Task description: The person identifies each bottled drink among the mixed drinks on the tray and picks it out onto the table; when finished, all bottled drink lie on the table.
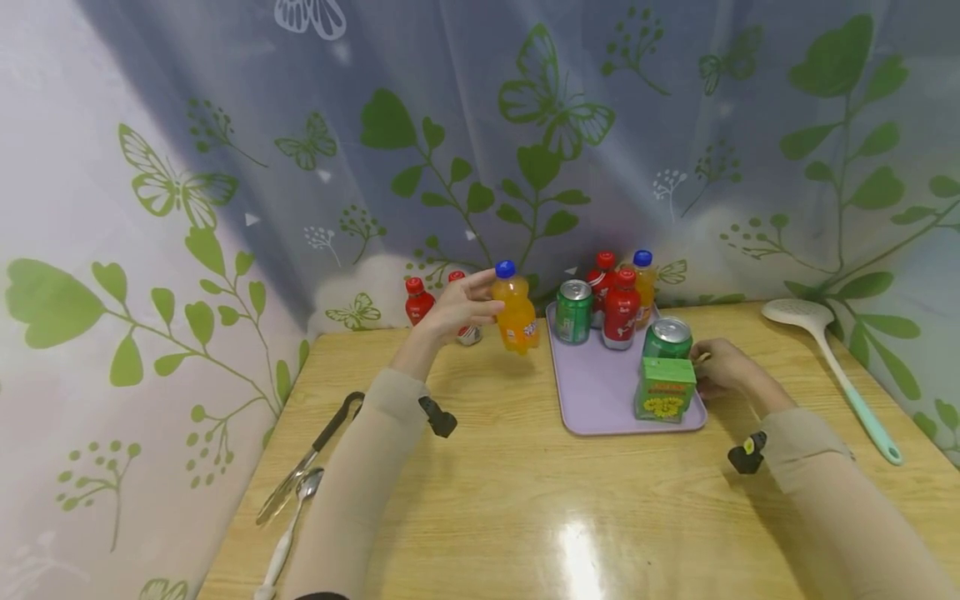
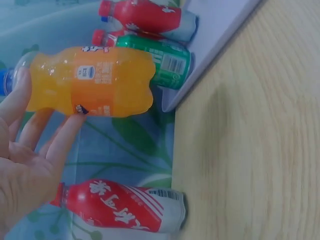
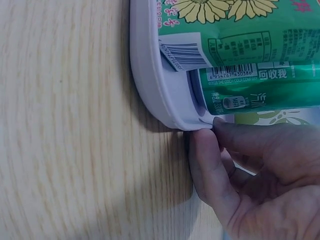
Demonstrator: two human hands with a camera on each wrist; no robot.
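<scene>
My left hand (image 1: 457, 308) holds a bottle of orange soda (image 1: 514, 313) with a blue cap, gripping it near the neck. In the left wrist view the bottle's base hangs above the table, its shadow on the wood. My right hand (image 1: 724, 369) pinches the right rim of a lilac tray (image 1: 596, 404), thumb at the inside edge and fingers outside. On the tray stand a green juice carton (image 1: 665, 390), a green can (image 1: 667, 338) behind it, another green can (image 1: 573, 312), two red bottles (image 1: 621, 310) and a second orange soda bottle (image 1: 643, 279).
Two more red bottles (image 1: 418, 302) stand behind my left hand near the curtain (image 1: 465, 150). Tongs (image 1: 315, 454) and a white-handled spoon (image 1: 281, 546) lie at the table's left. A skimmer (image 1: 840, 367) with a mint handle lies at the right.
</scene>
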